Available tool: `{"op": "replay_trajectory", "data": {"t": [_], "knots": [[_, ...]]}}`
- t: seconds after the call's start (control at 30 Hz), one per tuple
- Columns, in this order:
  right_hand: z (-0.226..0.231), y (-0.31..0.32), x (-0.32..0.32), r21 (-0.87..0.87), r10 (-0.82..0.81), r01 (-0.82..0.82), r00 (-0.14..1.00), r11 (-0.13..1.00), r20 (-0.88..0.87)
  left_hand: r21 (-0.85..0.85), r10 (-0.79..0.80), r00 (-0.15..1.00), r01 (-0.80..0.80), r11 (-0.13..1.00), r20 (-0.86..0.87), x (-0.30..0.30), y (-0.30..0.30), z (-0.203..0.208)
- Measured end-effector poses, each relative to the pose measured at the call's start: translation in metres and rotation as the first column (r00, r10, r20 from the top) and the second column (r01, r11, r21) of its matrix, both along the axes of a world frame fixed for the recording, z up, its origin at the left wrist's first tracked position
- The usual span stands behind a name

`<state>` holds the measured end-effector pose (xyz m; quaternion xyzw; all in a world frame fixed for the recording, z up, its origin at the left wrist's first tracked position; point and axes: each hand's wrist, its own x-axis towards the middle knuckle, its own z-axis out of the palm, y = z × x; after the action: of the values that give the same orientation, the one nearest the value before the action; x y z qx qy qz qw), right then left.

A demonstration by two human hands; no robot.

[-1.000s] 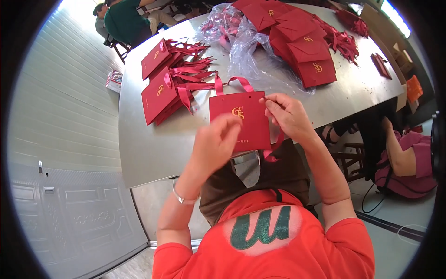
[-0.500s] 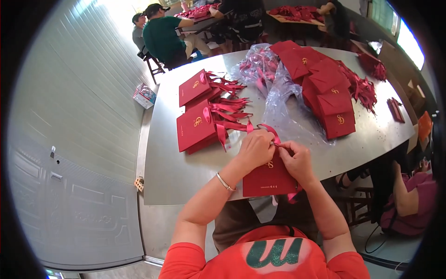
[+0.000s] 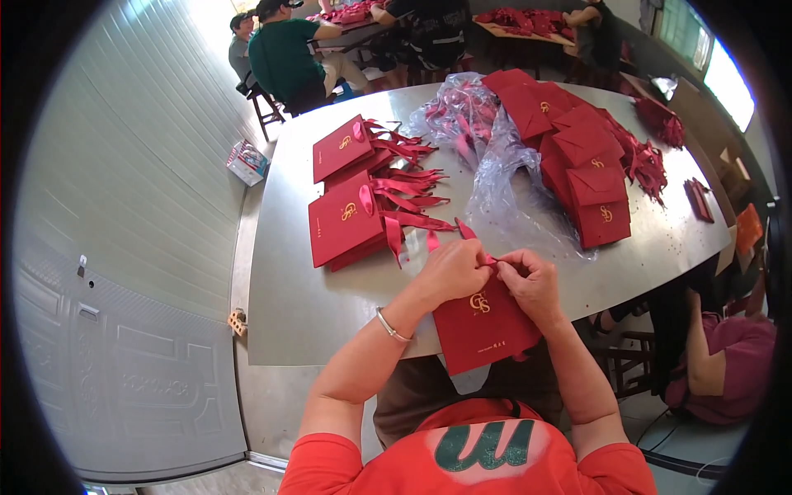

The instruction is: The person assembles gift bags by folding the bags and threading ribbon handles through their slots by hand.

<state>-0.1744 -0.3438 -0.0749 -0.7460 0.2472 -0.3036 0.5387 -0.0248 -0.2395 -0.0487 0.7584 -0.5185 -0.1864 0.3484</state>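
Note:
A red paper gift bag with gold print lies at the table's near edge, its lower end sticking out over my lap. My left hand is closed at the bag's top, fingers pinching the pink ribbon. Close beside it, my right hand pinches the same ribbon, the fingertips of both hands almost meeting. The knot or loop between them is mostly hidden by the fingers. To the left lie two stacks of red bags, a nearer one and a farther one, with ribbons trailing right.
Clear plastic wrapping with pink ribbons inside lies mid-table. A heap of red bags is on its right. A small dark red bundle sits near the right edge. A person in purple sits at right; others work at far tables.
The bag's lower end has swung toward me and tilted, showing more of its gold print. Both hands stay pinched on the ribbon, with the right shifted slightly.

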Motion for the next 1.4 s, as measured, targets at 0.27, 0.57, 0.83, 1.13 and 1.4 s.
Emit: {"op": "replay_trajectory", "data": {"t": [0.27,0.57,0.83,1.13,1.4], "knots": [[0.013,0.000,0.003,-0.101,-0.017,0.020,0.999,0.995,0.035,0.008,-0.026,0.987,0.027,1.000,-0.161,0.009,0.000,-0.008],[0.018,-0.005,0.006,-0.615,-0.017,-0.032,0.997,0.788,-0.074,-0.062,0.042,0.998,-0.044,0.997,-0.036,0.000,-0.001,-0.003],[0.026,-0.014,0.010,-0.613,0.039,-0.111,0.991,0.783,-0.130,-0.205,0.023,0.979,-0.065,0.977,-0.203,0.010,-0.001,-0.016],[0.032,-0.018,0.003,-0.485,0.031,-0.071,0.996,0.872,-0.089,-0.053,-0.024,0.910,0.002,0.999,-0.415,0.015,-0.006,-0.006],[0.042,-0.009,0.002,-0.681,0.057,-0.186,0.977,0.708,-0.208,-0.097,-0.040,0.937,0.007,0.995,-0.346,0.007,0.000,0.003]]}}
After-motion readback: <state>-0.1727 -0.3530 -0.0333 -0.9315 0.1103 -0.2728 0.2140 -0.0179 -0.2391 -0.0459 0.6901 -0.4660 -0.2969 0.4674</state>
